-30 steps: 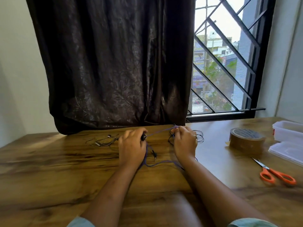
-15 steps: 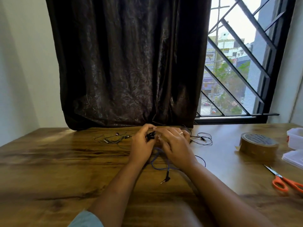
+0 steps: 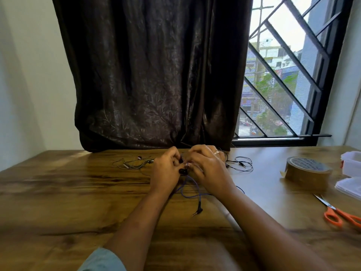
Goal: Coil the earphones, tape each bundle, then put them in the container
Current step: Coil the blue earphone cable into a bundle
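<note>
Purple earphones [image 3: 183,171] pinched by curled fingers [image 3: 173,157] of left hand [image 3: 165,174] and right hand [image 3: 209,171]

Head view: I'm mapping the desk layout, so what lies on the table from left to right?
Tangled grey wired earphones, left hand, right hand, thin black wired earphones, brown packing-tape roll, clear plastic container.
</note>
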The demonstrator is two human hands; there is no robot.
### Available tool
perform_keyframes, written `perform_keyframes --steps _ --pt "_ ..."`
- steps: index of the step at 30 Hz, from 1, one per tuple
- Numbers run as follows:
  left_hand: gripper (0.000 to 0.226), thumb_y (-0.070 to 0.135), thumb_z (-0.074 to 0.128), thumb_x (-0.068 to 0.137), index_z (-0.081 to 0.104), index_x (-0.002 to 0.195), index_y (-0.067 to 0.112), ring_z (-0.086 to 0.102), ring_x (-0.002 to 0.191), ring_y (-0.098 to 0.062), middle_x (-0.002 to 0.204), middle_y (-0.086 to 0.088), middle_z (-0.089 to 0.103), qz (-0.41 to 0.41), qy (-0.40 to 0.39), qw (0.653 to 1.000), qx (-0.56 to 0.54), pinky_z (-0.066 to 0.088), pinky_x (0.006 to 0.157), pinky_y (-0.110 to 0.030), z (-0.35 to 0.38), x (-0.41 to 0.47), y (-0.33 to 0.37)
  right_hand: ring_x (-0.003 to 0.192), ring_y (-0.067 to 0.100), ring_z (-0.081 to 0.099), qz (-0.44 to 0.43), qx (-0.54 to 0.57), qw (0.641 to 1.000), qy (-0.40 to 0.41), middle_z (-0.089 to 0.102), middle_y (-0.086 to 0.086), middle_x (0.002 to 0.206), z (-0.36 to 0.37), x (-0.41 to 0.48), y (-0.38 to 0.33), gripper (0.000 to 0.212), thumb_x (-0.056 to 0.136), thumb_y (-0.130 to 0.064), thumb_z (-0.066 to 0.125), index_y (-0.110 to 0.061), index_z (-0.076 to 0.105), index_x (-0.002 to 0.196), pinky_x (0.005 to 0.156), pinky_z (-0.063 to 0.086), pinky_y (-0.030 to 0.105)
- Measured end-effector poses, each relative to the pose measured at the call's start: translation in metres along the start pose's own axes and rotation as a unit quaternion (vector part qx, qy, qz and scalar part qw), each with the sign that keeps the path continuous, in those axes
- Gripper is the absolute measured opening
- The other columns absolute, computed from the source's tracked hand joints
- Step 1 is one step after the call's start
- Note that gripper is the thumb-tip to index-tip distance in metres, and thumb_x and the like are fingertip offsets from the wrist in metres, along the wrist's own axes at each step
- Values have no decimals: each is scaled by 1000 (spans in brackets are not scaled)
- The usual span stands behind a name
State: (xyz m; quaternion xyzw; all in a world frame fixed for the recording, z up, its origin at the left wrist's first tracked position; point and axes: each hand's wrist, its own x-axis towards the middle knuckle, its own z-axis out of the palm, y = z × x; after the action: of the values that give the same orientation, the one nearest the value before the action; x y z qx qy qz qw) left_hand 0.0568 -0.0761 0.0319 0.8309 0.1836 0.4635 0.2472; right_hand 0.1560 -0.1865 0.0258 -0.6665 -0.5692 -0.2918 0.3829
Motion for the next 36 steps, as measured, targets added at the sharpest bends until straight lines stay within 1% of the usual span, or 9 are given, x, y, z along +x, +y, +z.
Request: perform_keyframes --steps 4,7,12,15,17,20,26,31,36 --pt "32 25 77 75 45 70 20 44 47 -10 52 5 49 -7 26 1000 8 39 47 -33 3 0 -3 103 7 49 3 20 1000 6 60 -14 108 0 1 6 18 90 -30 53 -28 70 95 88 42 35" --pt "32 37 72 79 46 72 18 50 51 -12 56 3 52 -46 82 996 8 35 47 -28 1 4 -11 89 0 58 99 133 980 110 65 -14 91 -9 5 9 22 89 -14 48 -23 68 90 81 45 21" --pt "30 35 67 84 49 77 13 56 60 -21 63 0 55 -181 169 967 -60 37 53 -28 -10 12 -28 49 2 55 419 374 754 341 63 5 80 -41 10 41 27 101 -9 38 -18 54 80 48 43 16" --pt "18 26 55 94 46 85 13 58 45 -7 66 -5 59 -302 205 892 -266 43 48 -22 -10 16 -30 64 17 63 494 472 612 397 62 12 84 -53 5 57 27 104 -15 31 -16 47 82 49 51 20" --pt "10 18 40 100 43 93 12 54 35 -5 63 -6 55 -342 205 835 -378 39 39 -16 -11 19 -29 82 24 66 498 493 572 426 62 15 91 -54 4 60 27 104 -14 30 -15 45 82 60 57 28" --pt "18 19 28 101 46 101 19 60 52 -16 75 -11 62 -373 164 768 -494 44 50 -21 -16 19 -20 105 16 57 493 428 650 390 61 4 107 -47 7 58 30 102 -16 34 -23 49 78 82 49 36" --pt "23 28 33 101 54 96 20 69 89 -29 118 -9 59 -285 109 689 -657 52 70 -39 -24 17 -6 113 20 51 330 157 900 237 58 8 112 -30 3 41 18 89 -16 65 -9 56 75 82 32 10" --pt "46 43 27 98 64 82 21 43 125 -21 124 -2 59 -290 17 661 -692 34 92 -71 -20 16 9 143 20 24 288 54 950 107 51 3 138 -15 6 29 33 93 -34 57 -8 69 76 113 17 50" --pt "61 56 27 92 49 51 17 45 128 -19 124 -13 62 -226 -1 712 -665 27 102 -64 -13 15 19 147 22 -14 290 -152 944 -51 9 -1 161 -12 -1 27 40 97 -53 34 -36 61 122 110 -9 56"
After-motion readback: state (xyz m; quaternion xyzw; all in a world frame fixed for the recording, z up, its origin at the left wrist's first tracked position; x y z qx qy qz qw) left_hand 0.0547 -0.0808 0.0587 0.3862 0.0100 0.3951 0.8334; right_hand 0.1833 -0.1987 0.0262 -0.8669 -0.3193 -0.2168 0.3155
